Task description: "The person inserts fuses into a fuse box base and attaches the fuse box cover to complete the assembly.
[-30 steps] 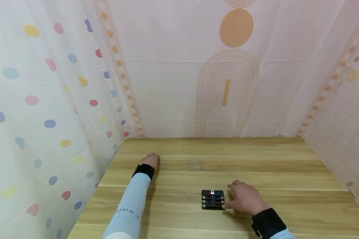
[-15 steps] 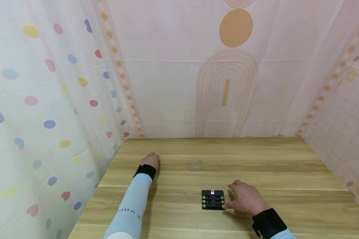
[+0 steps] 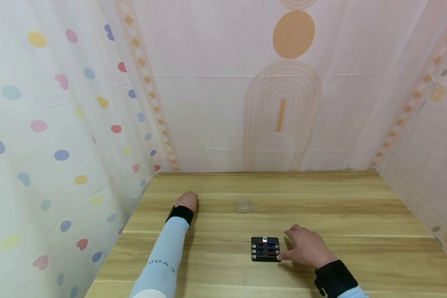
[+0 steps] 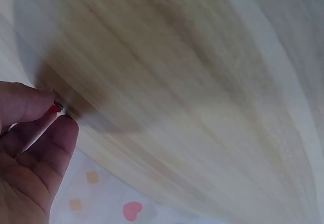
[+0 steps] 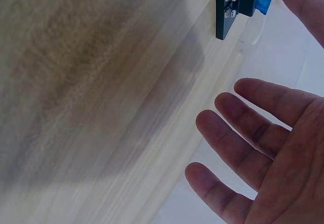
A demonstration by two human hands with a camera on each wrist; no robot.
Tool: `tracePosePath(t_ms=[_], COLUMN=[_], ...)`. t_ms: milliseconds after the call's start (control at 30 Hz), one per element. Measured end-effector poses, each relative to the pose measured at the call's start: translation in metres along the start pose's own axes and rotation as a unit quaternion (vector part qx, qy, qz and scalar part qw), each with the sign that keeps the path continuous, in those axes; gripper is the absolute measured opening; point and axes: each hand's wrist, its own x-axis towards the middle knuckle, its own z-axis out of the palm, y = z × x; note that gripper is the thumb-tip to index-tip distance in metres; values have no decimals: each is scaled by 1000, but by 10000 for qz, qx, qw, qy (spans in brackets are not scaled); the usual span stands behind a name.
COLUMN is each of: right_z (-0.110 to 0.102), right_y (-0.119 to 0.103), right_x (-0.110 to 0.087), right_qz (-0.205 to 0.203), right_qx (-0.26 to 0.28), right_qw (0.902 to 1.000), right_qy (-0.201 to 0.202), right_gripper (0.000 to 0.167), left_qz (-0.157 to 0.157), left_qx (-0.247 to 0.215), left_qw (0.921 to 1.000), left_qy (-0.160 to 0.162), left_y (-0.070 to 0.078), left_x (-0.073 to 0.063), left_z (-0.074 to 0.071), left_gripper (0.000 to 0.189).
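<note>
A black fuse block [image 3: 265, 249] with blue and red blade fuses and metal screw terminals lies flat on the wooden table. My right hand [image 3: 306, 247] is beside its right side, thumb tip at the block's near right corner; whether it presses there I cannot tell. The fingers of that hand [image 5: 283, 148] are spread and hold nothing in the right wrist view. Far off to the left, my left hand [image 3: 187, 201] hovers over or rests on the table. Between its thumb and finger it pinches a small red blade fuse [image 4: 55, 108], mostly covered by the fingertips.
A clear plastic cover [image 3: 243, 205] lies on the table [image 3: 339, 198] beyond the fuse block, between the two hands. Patterned curtains [image 3: 208, 124] hang at the table's back, left and right edges.
My left hand has turned slightly, and its fingertips have tucked down a little. The right hand and the fuse block have stayed nearly still.
</note>
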Motion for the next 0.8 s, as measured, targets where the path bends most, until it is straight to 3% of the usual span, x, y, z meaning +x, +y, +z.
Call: tracePosePath(t_ms=[800], right_z=[0], right_y=[-1], right_x=[0], right_qz=[1], right_qx=[86], right_qw=[10000], right_qy=[-29], right_gripper=[76], left_qz=[-31], left_qx=[91], left_qw=[9990], left_qy=[426], left_y=[0], left_x=[-5], left_z=[5], left_gripper=[11])
